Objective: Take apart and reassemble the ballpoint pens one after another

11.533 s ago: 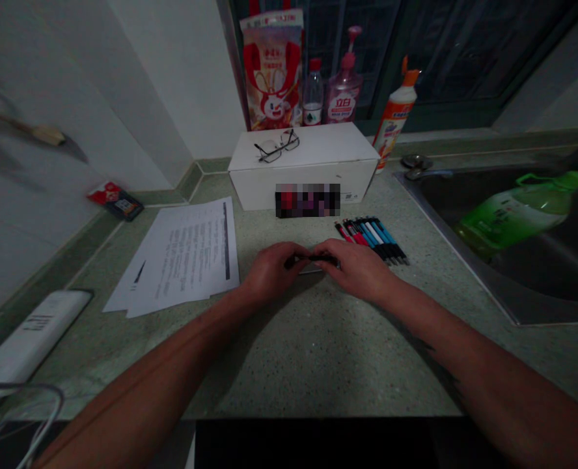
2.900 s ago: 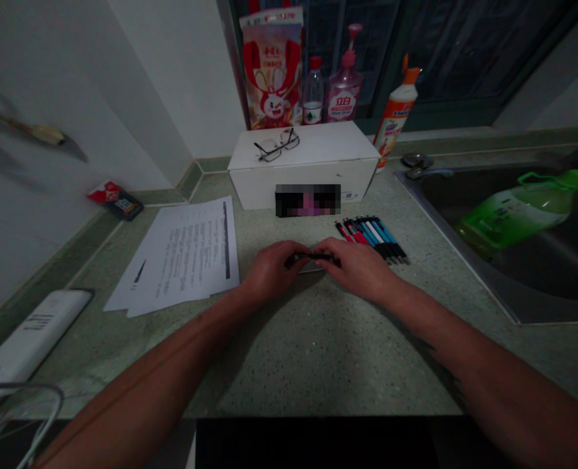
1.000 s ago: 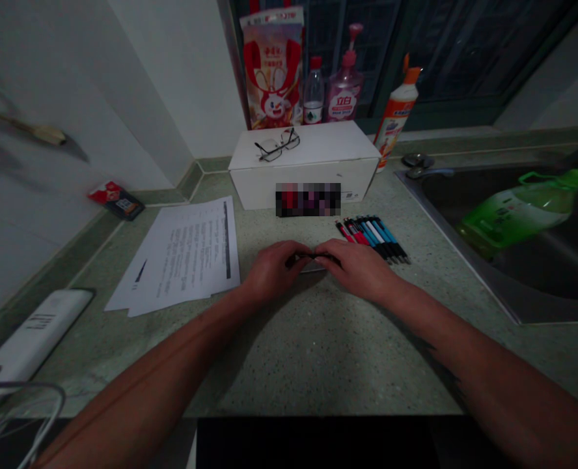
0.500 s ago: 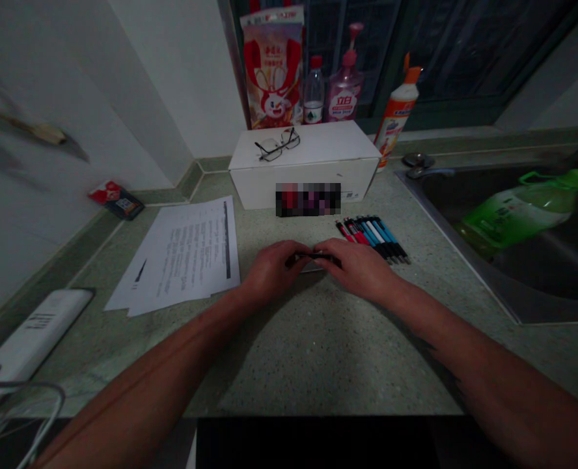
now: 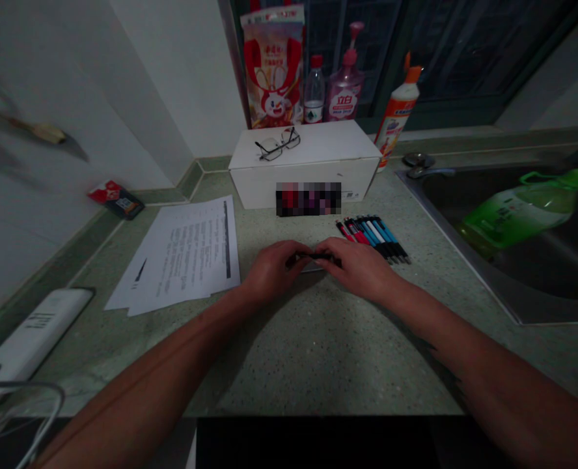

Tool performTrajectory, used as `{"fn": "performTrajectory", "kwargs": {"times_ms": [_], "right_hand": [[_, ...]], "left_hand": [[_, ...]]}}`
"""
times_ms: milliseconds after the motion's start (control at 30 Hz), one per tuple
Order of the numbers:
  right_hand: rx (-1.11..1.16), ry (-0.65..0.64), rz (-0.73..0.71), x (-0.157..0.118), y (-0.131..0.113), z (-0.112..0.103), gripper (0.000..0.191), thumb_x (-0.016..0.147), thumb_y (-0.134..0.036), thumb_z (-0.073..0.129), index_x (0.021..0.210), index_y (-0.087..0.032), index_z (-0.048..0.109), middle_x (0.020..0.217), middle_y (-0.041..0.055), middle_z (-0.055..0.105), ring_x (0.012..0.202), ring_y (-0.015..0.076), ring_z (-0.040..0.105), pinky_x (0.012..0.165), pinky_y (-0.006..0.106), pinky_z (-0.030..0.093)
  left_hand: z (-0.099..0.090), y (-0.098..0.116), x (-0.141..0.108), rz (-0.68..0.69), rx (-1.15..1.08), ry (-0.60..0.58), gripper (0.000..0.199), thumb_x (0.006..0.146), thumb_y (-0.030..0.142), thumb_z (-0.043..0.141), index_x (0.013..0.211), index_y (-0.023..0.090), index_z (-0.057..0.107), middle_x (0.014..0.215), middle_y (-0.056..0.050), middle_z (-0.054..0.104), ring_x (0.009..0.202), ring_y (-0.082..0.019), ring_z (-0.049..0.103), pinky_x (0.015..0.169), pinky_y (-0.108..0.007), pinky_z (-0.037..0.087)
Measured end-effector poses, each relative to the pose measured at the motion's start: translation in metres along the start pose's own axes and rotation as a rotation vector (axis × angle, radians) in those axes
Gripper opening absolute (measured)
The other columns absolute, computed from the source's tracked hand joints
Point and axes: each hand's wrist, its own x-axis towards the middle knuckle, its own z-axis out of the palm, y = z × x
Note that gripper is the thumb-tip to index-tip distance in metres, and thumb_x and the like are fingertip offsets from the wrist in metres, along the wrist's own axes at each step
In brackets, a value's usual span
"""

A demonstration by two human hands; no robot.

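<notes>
My left hand [image 5: 275,268] and my right hand [image 5: 360,266] meet on the counter, both closed with thumbs and fingertips pressed together. Between them runs a thin dark object [image 5: 317,256], its ends covered by my fingers; its kind cannot be made out. A light grey strip or edge [image 5: 313,268] shows just below it, largely hidden by the hands. Right beside my right hand lies a row of several pens [image 5: 373,236], red, blue, white and black. Printed paper sheets [image 5: 186,251] lie to the left of my left hand.
A white box [image 5: 299,176] with eyeglasses [image 5: 278,144] on top stands behind my hands. Bottles and a bag [image 5: 273,71] are at the window. On the right, the sink [image 5: 504,303] holds a green bottle [image 5: 518,212]. A white device [image 5: 40,332] lies left.
Almost nothing differs. My right hand's fingers have shifted very slightly, and both hands keep their place around the thin dark object.
</notes>
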Motion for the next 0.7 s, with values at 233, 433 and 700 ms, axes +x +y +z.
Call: {"fn": "performTrajectory", "kwargs": {"times_ms": [233,433,700], "right_hand": [[-0.018,-0.029,-0.042,0.0005,-0.0005,-0.0027,0.024,0.105,-0.03,0.051,0.115,-0.022,0.072,0.111,0.0082,0.075,0.101,0.0251,0.07,0.081,0.035,0.049],[-0.037,-0.064,-0.03,0.0015,-0.0032,-0.005,0.028,0.107,-0.028,0.047,0.113,-0.023,0.073,0.109,0.0082,0.073,0.1,0.0241,0.069,0.082,0.034,0.049],[-0.004,-0.023,-0.002,0.0004,-0.0025,-0.0028,0.023,0.102,-0.03,0.058,0.12,-0.023,0.069,0.113,0.0075,0.075,0.098,0.0239,0.07,0.078,0.034,0.048]], "left_hand": [[0.0003,0.0013,0.0001,-0.008,0.002,-0.006,0.013,0.097,0.024,0.067,0.104,0.019,0.076,0.087,-0.004,0.076,0.07,-0.015,0.064,0.068,-0.028,0.052],[0.001,-0.0001,-0.0001,-0.006,0.011,-0.005,0.013,0.097,0.024,0.066,0.104,0.019,0.076,0.085,-0.003,0.074,0.07,-0.015,0.064,0.07,-0.03,0.053],[-0.0005,0.0019,0.0002,0.001,0.007,0.001,0.012,0.096,0.02,0.068,0.105,0.018,0.076,0.085,-0.003,0.074,0.07,-0.014,0.064,0.071,-0.03,0.053]]}}
